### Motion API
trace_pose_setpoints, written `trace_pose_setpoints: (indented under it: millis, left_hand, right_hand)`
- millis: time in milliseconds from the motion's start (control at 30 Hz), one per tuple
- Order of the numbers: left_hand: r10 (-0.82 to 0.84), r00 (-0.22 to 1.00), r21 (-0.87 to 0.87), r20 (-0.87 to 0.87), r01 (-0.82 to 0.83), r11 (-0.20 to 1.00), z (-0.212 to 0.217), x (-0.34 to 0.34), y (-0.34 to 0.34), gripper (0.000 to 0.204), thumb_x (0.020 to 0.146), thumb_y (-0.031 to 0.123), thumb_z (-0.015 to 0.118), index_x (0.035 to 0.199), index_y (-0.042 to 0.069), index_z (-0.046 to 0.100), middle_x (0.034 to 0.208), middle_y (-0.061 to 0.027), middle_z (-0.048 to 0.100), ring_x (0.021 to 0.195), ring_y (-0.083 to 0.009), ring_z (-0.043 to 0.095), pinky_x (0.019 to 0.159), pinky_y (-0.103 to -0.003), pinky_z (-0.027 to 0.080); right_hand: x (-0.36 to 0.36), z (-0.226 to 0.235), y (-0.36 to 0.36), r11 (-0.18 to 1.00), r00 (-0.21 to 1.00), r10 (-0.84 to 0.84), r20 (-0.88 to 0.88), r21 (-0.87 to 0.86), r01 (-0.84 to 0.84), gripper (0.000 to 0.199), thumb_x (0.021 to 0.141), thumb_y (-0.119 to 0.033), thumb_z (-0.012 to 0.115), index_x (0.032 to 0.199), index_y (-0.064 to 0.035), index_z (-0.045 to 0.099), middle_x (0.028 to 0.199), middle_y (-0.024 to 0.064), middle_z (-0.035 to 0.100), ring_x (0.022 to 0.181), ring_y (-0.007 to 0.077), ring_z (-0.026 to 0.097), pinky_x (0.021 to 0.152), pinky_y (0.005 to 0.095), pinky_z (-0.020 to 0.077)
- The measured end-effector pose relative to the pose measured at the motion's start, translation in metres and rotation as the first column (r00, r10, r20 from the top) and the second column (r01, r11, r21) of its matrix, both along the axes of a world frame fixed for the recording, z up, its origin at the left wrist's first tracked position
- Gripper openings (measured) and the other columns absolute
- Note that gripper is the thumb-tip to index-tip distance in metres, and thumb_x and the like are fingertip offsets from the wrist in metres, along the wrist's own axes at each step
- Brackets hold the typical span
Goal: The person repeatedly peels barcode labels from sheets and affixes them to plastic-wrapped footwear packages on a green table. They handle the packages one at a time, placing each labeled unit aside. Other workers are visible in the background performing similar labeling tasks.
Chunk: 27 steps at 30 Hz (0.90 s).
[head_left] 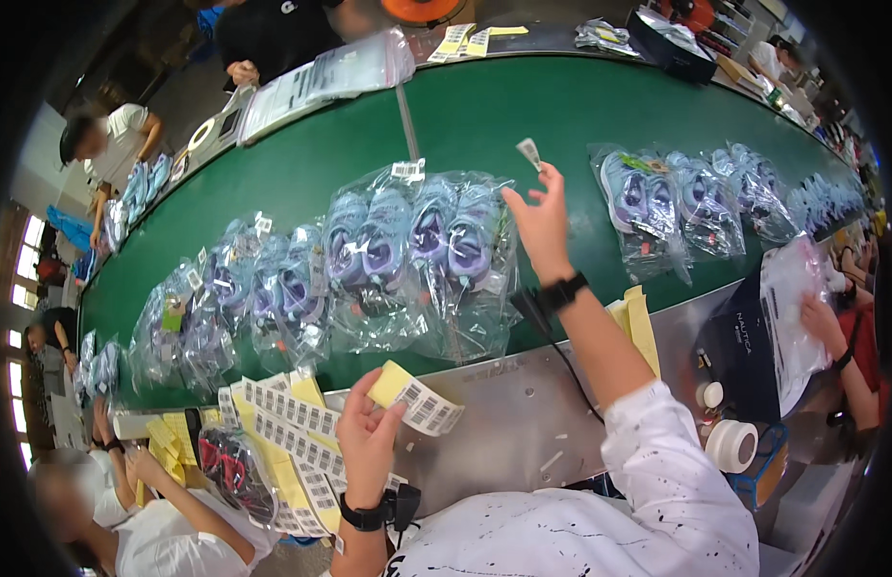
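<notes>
Blue shoes in clear bags [374, 240] sit on the green tabletop [523, 96] on both sides of the right hand [542, 221], and sticker sheets [290, 423] lie left of the left hand [367, 447]. The left fingers pinch a yellow-and-white label strip [428, 406] over the metal edge [503, 452], its long side running right and a bit down. The right fingers are spread, a little white sticker [529, 151] at one tip, leaning up and left.

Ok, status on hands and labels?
Left hand holding white, yellow-backed label strip. Right hand: small white label at fingertip, over green surface. Plastic-bagged blue shoes alongside.
</notes>
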<state>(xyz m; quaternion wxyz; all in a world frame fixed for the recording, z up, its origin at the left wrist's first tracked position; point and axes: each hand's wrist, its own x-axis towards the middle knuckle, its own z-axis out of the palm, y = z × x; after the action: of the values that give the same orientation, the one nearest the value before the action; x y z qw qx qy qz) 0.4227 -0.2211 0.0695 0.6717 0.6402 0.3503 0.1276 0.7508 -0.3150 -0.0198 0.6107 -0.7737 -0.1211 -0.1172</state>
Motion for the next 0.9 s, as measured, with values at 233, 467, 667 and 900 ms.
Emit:
trace_pose_setpoints:
  millis: [233,467,667,900]
  left_hand:
    - [0.039,0.999,-0.126,0.017,-0.036,0.991,-0.009,-0.003,-0.015,0.051,0.087,-0.006,0.059,0.135,-0.005,0.041,0.110,-0.0142,0.063,0.092,-0.0148,0.066,0.076,-0.022,0.052]
    - [0.026,1.000,-0.087,-0.003,-0.027,0.996,-0.014,0.004,-0.014,0.049,0.086,-0.006,0.057,0.134,-0.004,0.043,0.111,-0.0131,0.064,0.091,-0.0123,0.064,0.075,-0.023,0.052]
    - [0.026,1.000,-0.092,0.014,-0.025,0.995,-0.012,0.008,-0.021,0.049,0.086,-0.006,0.057,0.134,-0.004,0.043,0.112,-0.0123,0.064,0.091,-0.0124,0.064,0.075,-0.024,0.052]
    - [0.029,0.999,-0.103,0.026,-0.026,0.994,-0.017,0.011,-0.028,0.050,0.087,-0.005,0.058,0.134,-0.004,0.043,0.112,-0.0120,0.063,0.092,-0.0132,0.064,0.077,-0.024,0.052]
  right_hand:
    - [0.064,-0.046,0.019,0.958,0.976,-0.007,-0.219,-0.281,-0.057,0.079,0.074,-0.011,0.073,0.140,-0.0025,0.031,0.083,0.0143,0.066,0.077,0.0298,0.065,0.072,0.0389,0.0508]
    - [0.055,-0.054,-0.045,0.912,0.837,0.300,-0.457,0.394,-0.111,0.066,0.082,0.004,0.063,0.140,-0.0015,0.032,0.079,0.0093,0.066,0.068,0.0121,0.061,0.059,0.0251,0.0466]
    - [0.078,-0.031,-0.050,0.938,0.938,0.200,-0.284,0.332,-0.099,0.020,0.081,-0.004,0.069,0.100,-0.0015,0.062,0.076,0.0022,0.064,0.065,0.0087,0.055,0.059,0.0243,0.0432]
    - [0.098,-0.049,-0.017,0.969,0.902,0.246,-0.355,0.127,-0.214,0.010,0.076,-0.007,0.073,0.077,-0.0019,0.065,0.070,0.0044,0.065,0.062,0.0117,0.059,0.056,0.0266,0.0457]
